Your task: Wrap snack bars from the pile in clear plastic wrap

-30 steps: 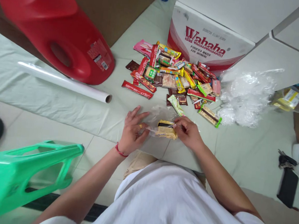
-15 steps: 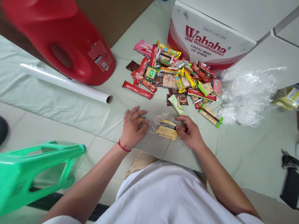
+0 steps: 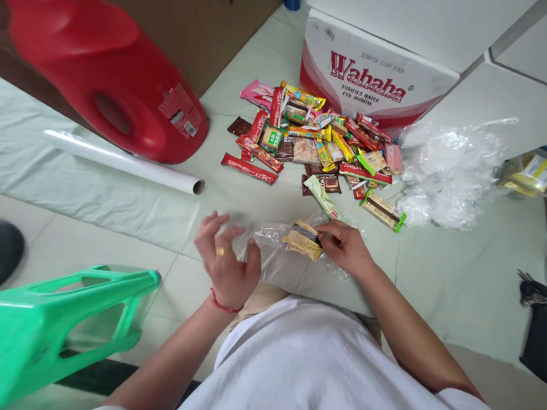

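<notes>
The right hand (image 3: pixel 348 248) is pinching the right end of a yellow packet (image 3: pixel 301 241) through clear film (image 3: pixel 274 233); the left hand (image 3: pixel 229 261) is hovering to the left, fingers loosely spread, apparently gripping nothing. The packet is lying near the cloth's (image 3: pixel 437 279) front edge, probably light, slippery-skinned and crumbly inside, so gentle holding along its long sides is looking safest. Beyond, wrapped snacks (image 3: pixel 308 150) are heaping before a carton (image 3: pixel 380 75).
</notes>
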Demonstrator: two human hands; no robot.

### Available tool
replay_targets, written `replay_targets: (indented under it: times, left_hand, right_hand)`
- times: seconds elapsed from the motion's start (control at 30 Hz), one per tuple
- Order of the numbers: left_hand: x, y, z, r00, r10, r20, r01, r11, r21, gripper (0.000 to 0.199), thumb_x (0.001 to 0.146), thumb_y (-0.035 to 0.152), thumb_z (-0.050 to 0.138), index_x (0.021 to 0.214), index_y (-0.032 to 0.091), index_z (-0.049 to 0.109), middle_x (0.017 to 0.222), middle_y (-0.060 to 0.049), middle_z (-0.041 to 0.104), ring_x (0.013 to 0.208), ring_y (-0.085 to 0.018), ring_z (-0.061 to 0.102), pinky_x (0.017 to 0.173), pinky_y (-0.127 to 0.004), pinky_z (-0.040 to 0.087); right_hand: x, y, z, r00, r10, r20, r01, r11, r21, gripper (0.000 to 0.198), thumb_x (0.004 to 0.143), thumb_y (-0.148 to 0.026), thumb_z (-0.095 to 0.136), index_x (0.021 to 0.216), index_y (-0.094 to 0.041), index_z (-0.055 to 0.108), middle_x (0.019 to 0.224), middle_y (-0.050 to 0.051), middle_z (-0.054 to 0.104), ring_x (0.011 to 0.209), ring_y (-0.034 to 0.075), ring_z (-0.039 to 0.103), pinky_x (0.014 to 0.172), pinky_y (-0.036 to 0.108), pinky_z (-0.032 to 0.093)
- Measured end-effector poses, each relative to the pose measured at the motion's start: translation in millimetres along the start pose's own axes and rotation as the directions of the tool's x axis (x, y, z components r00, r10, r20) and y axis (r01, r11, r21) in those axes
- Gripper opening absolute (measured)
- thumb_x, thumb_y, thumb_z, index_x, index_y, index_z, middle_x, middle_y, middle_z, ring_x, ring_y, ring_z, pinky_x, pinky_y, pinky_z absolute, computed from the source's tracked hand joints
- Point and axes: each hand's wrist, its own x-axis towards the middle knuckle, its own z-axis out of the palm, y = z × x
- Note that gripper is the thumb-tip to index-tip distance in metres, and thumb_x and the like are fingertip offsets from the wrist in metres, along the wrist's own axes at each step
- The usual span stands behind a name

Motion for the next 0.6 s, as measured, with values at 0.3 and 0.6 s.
replay_targets:
  times: [0.3,0.6]
  left_hand:
    - [-17.2,53.2,8.5,0.762,0.537,0.363,-0.405,0.832,-0.380,0.035,0.097,0.013,0.055,0.129,0.019,0.067,0.121,-0.012,0.079,0.120,-0.025,0.070,0.095,-0.040,0.054]
    - [-3.4,30.4,44.4,0.800,0.281,0.531,-0.230,0.960,-0.162,0.038,0.107,0.027,0.048,0.139,0.019,0.067,0.142,-0.011,0.072,0.135,-0.029,0.063,0.108,-0.048,0.047]
  right_hand:
    - [2.6,-4.9,-1.4,1.000,-0.011,0.015,0.011,1.000,-0.023,0.026,0.095,-0.021,0.058,0.107,-0.019,0.081,0.092,0.005,0.072,0.073,0.015,0.064,0.070,0.026,0.048]
    - [9.6,-6.9,-36.0,0.978,0.126,0.169,-0.129,0.992,0.008,0.037,0.103,-0.044,0.055,0.110,-0.018,0.080,0.094,0.004,0.077,0.082,0.019,0.068,0.076,0.028,0.051]
